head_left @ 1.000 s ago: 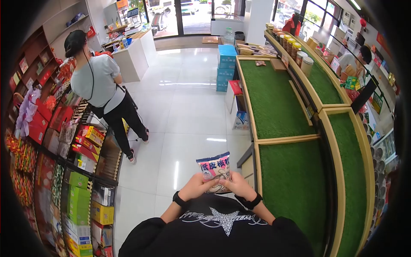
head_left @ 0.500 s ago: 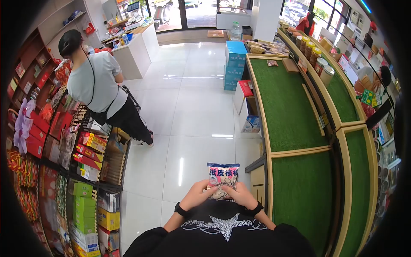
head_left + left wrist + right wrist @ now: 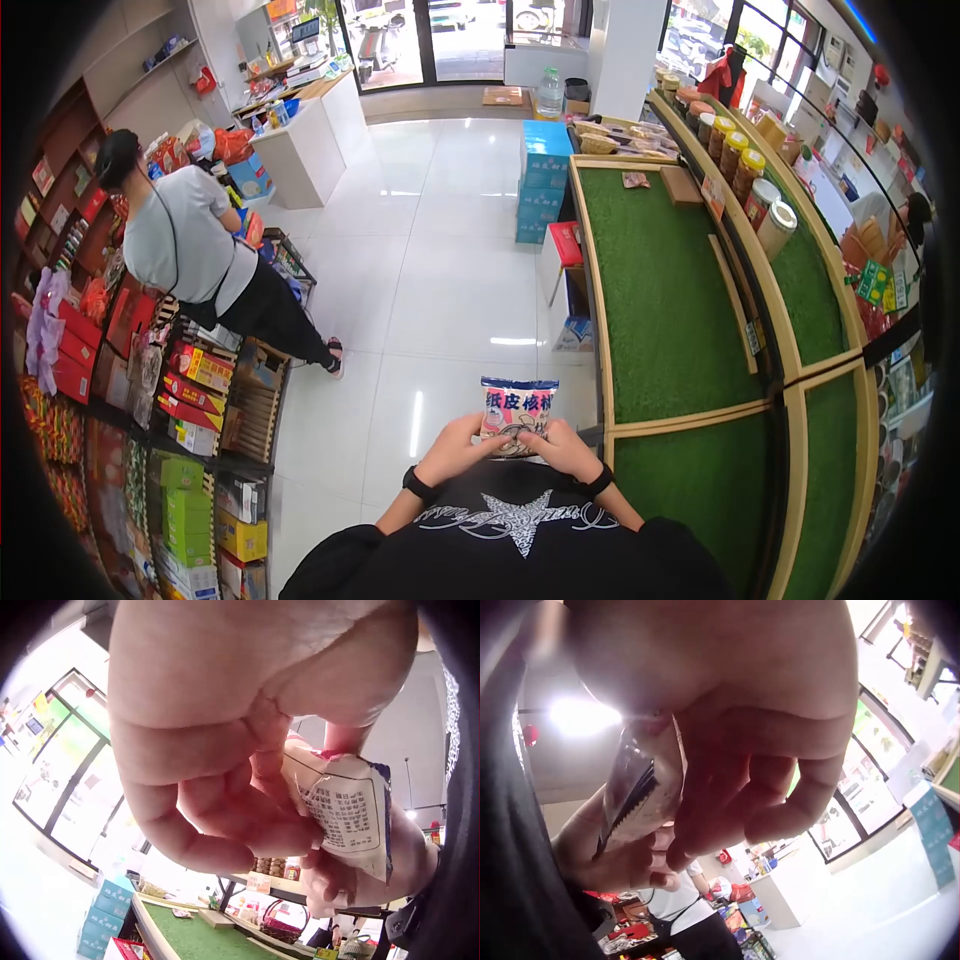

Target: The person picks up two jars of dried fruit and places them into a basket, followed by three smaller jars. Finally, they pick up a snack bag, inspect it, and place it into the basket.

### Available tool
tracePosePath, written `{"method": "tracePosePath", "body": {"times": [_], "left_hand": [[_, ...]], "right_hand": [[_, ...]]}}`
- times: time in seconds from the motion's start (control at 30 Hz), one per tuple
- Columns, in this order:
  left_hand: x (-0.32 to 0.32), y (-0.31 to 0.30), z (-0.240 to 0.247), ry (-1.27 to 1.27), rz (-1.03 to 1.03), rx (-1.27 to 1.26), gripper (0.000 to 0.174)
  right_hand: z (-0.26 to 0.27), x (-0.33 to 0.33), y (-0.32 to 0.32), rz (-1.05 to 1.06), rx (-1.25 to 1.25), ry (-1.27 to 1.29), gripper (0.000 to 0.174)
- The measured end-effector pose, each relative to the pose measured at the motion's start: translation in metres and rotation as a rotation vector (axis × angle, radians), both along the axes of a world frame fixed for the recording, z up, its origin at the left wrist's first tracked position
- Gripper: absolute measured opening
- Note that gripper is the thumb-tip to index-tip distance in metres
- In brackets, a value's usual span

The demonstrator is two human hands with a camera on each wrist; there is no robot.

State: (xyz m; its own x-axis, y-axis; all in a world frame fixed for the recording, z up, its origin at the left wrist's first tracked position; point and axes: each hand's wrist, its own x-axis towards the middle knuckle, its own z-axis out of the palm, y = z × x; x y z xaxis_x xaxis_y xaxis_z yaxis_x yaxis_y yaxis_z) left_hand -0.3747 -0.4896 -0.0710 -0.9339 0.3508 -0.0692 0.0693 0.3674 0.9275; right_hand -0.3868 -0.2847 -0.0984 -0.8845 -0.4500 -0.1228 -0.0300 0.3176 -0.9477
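Both hands hold a small snack packet (image 3: 520, 400) in front of the chest. Its front is pink and cream, with a dark blue top band and large Chinese characters. My left hand (image 3: 455, 448) pinches its left side and my right hand (image 3: 568, 452) its right side, with the thumbs across the lower front. In the left wrist view the packet's back (image 3: 345, 814) shows a box of fine print, behind the left hand's curled fingers (image 3: 217, 832). From the right wrist, the packet (image 3: 641, 780) appears edge-on, its serrated edge visible. The packet's lower end is partly hidden by the hands.
Green-lined display shelving (image 3: 680, 300) runs along my right, with lidded jars (image 3: 735, 160) on its upper tier. Blue cartons (image 3: 545, 180) stand at its far end. At left, a person (image 3: 190, 240) stands by shelves of boxed goods (image 3: 190, 400). A white counter (image 3: 300, 150) stands farther back.
The packet, tilted a second ago, now sits straighter in view, still in both hands. The person at left has shifted leftward, closer to the shelves. The head view has moved slightly.
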Motion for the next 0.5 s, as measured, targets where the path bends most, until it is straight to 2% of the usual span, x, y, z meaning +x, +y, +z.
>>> {"method": "tracePosePath", "body": {"times": [0.17, 0.23, 0.27, 0.33, 0.5], "left_hand": [[-0.056, 0.029, -0.003, -0.056, 0.014, 0.124, 0.026], [-0.074, 0.039, -0.007, 0.254, 0.027, 0.078, 0.02], [-0.079, 0.041, -0.007, 0.249, 0.026, 0.076, 0.02], [-0.086, 0.045, -0.007, 0.271, -0.001, -0.001, 0.018], [-0.117, 0.048, -0.008, 0.272, -0.001, 0.056, 0.017]], "right_hand": [[0.008, -0.055, 0.03, 0.081, 0.147, 0.099, 0.036], [0.013, -0.069, 0.035, 0.061, 0.005, 0.064, 0.032], [0.013, -0.075, 0.036, 0.061, 0.003, 0.059, 0.032], [0.009, -0.083, 0.039, 0.031, -0.18, -0.106, 0.029], [-0.01, -0.109, 0.04, 0.051, -0.208, -0.144, 0.028]]}}
